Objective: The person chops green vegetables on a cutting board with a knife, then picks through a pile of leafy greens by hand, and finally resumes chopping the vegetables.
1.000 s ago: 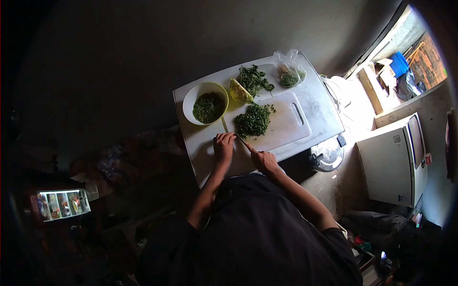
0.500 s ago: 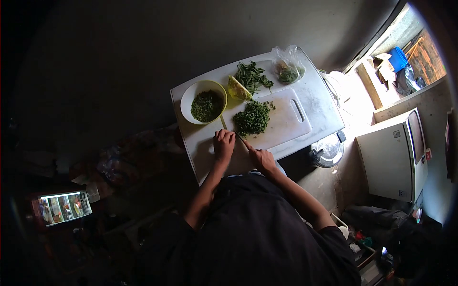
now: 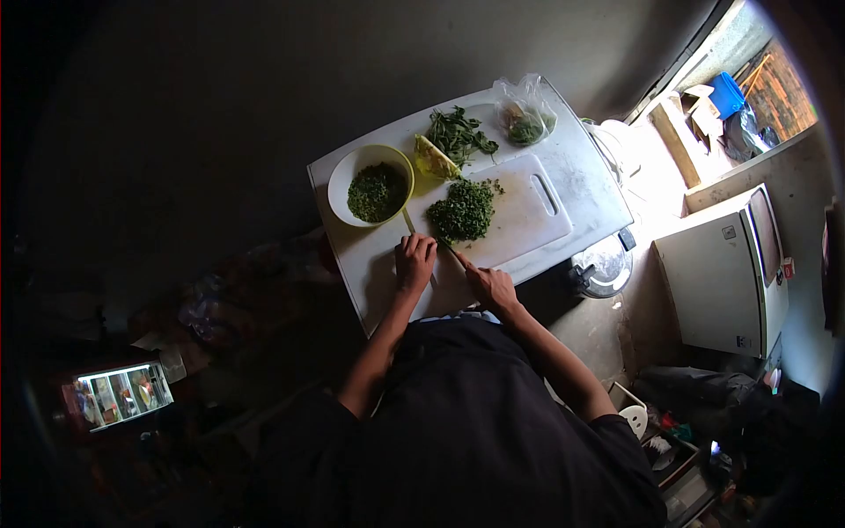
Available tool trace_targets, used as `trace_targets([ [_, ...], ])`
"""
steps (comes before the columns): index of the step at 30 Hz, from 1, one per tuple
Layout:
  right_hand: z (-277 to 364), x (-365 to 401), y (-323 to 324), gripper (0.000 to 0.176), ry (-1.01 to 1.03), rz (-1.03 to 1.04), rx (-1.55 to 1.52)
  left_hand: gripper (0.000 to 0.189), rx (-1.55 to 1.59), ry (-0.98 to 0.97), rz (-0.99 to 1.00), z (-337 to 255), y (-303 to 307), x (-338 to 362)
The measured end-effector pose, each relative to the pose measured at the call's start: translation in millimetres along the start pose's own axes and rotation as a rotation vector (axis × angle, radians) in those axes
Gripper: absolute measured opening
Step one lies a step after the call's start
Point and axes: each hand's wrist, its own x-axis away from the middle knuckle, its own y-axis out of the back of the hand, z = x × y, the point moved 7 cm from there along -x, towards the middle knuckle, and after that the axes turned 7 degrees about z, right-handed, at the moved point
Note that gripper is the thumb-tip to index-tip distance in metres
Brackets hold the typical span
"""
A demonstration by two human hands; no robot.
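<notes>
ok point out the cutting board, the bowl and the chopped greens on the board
Cutting board (image 3: 518, 218): head view, on its bare surface.
Bowl (image 3: 342, 179): head view, on its inner wall.
Chopped greens (image 3: 463, 211): head view, on their middle.

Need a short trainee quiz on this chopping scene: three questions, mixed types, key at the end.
1. Which hand holds the knife?
2. True or false: the plastic bag sits off the cutting board.
3. Fill in: chopped greens are heaped on the cutting board, and more lie in the ____.

Key:
1. The right hand.
2. True.
3. Bowl.
</notes>
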Motion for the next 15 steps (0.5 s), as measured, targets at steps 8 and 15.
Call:
trace_targets([
  [8, 13.6, 4.9, 7.3, 0.066, 0.027, -0.013, -0.049, 0.008, 0.103, 0.157, -0.092, 14.6, -1.0, 3.0],
  [15, 8.3, 7.6, -6.0, 0.067, -0.013, 0.063, -0.003, 0.009, 0.111, 0.127, -0.079, 13.4, 0.4, 2.5],
])
